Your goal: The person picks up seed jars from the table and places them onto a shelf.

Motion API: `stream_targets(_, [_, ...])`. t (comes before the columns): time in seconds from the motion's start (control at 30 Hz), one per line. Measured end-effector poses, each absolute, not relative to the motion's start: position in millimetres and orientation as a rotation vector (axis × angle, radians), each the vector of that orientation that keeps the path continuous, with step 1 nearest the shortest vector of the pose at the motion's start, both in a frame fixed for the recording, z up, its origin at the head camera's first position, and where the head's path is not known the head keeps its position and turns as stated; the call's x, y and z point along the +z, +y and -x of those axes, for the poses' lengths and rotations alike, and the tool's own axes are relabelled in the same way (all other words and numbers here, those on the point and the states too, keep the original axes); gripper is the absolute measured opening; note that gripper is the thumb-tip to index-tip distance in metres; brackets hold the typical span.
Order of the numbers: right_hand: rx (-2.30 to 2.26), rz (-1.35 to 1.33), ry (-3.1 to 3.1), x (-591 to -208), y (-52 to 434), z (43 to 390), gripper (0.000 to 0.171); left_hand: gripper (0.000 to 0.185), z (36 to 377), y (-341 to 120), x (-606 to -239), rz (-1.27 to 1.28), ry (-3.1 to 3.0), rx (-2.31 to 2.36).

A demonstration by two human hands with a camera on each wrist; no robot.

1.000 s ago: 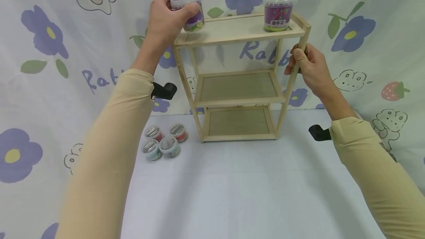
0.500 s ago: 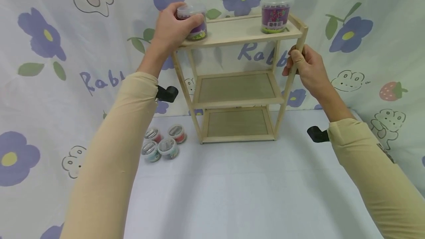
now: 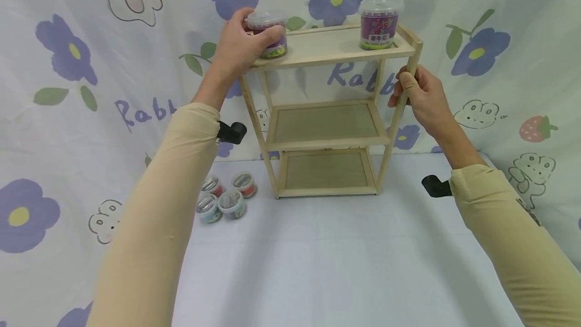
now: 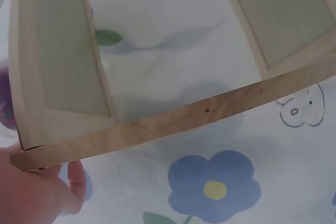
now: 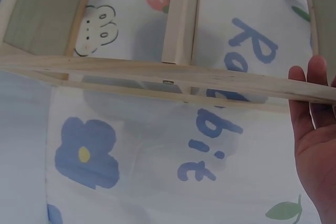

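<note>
Setting down now: left hand (image 3: 238, 47) still wrapped round the purple tub (image 3: 269, 34), which has dropped onto the rack's (image 3: 327, 138) top shelf, upper centre. Right hand (image 3: 424, 97) stays clamped on the front post.

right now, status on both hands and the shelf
Left hand grips purple tub on top shelf. Right hand grips shelf post. Second tub apart, far end.

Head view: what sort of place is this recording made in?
Probably a staged tabletop set rather than a lived-in room. A cartoon flower-print cloth hangs as a backdrop, a pale cloth covers the table, and the only furniture is a small wooden shelf with little tubs beside it.
</note>
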State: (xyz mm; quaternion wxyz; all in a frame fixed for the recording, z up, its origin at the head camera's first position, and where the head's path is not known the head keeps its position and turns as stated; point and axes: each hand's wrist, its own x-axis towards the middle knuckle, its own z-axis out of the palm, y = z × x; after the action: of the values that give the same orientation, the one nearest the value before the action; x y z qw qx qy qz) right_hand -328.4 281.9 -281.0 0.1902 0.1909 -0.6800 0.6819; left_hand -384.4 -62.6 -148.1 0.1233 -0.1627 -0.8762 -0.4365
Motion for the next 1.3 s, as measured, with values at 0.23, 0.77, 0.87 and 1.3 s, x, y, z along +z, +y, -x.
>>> stream_targets(0.23, [1.915,-0.538,-1.909,-281,281,327,0.019,0.088,377,-70,-146,0.439,-2.407,-1.41])
stream_targets(0.77, [1.935,-0.559,-1.882,-282,283,328,0.019,0.071,369,-148,-199,0.22,-2.206,-1.465])
stream_targets(0.87, [1.931,-0.556,-1.884,-282,283,329,0.018,0.068,365,-171,-223,0.143,-2.201,-1.474])
stream_targets(1.3, [1.908,-0.551,-1.902,-283,284,330,0.019,0.068,345,-237,-340,-0.094,-2.285,-1.467])
